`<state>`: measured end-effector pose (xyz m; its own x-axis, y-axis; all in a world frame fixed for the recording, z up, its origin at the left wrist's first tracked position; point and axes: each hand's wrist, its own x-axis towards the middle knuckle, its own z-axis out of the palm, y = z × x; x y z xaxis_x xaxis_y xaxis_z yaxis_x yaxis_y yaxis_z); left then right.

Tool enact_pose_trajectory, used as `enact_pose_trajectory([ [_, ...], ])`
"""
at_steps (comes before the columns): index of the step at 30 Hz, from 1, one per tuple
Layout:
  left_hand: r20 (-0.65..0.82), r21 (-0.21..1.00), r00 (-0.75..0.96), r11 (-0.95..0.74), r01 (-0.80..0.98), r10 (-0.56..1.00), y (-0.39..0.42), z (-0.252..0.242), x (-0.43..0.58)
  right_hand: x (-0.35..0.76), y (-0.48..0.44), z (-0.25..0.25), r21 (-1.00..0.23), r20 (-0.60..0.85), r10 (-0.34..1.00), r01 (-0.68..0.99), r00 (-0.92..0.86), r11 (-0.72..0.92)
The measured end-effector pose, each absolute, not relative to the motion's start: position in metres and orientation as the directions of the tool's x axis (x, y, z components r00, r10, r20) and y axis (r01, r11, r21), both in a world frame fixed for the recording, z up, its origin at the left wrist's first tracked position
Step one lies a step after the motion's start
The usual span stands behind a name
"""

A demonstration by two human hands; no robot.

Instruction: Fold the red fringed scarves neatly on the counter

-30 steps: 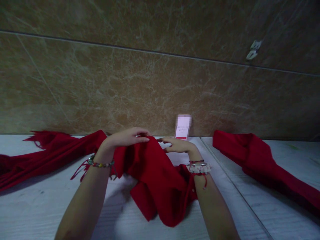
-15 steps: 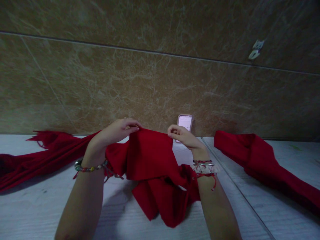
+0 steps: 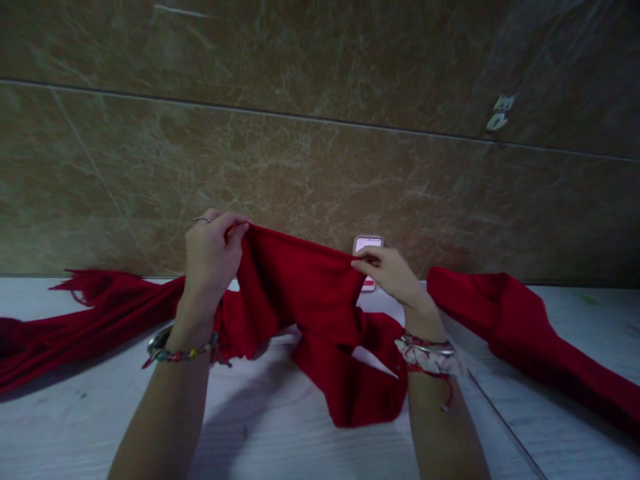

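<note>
A red scarf [image 3: 305,293] hangs between my two hands above the white table [image 3: 75,427]. My left hand [image 3: 213,257] pinches its top edge at the left, fingers closed on the cloth. At the right end of that edge my right hand [image 3: 393,273] grips the cloth too. The scarf's lower folds droop onto the table between my forearms. Its long tail with a fringe [image 3: 75,283] trails off to the left along the wall. Both wrists wear bracelets.
A second red cloth [image 3: 525,333] lies on the table at the right. A phone [image 3: 367,245] with a lit screen leans against the brown marble wall [image 3: 320,167] behind my right hand. A seam [image 3: 495,413] runs across the table at the right.
Both hands have risen and moved apart, lifting the scarf's edge off the table and stretching it between them. The lower folds have been drawn up with it.
</note>
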<state>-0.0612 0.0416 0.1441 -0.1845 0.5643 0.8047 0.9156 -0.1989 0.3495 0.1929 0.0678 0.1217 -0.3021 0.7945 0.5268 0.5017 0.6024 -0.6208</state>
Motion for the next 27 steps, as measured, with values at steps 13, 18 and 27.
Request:
enact_pose_trajectory([
  [13,0.146,0.123,-0.309,0.293,0.948,0.940,0.052,0.128,-0.084,0.194,0.074,0.103,-0.194,-0.046,0.915,0.902,-0.401,0.385],
  [18,0.063,0.013,-0.221,0.221,0.975,0.973,0.069,0.107,-0.072,0.186,0.083,0.093,-0.129,-0.146,0.907,0.917,-0.394,0.378],
  [27,-0.247,0.049,0.378,-0.378,0.924,0.892,0.093,0.062,-0.027,0.136,0.070,0.077,0.025,-0.298,0.854,0.891,-0.426,0.453],
])
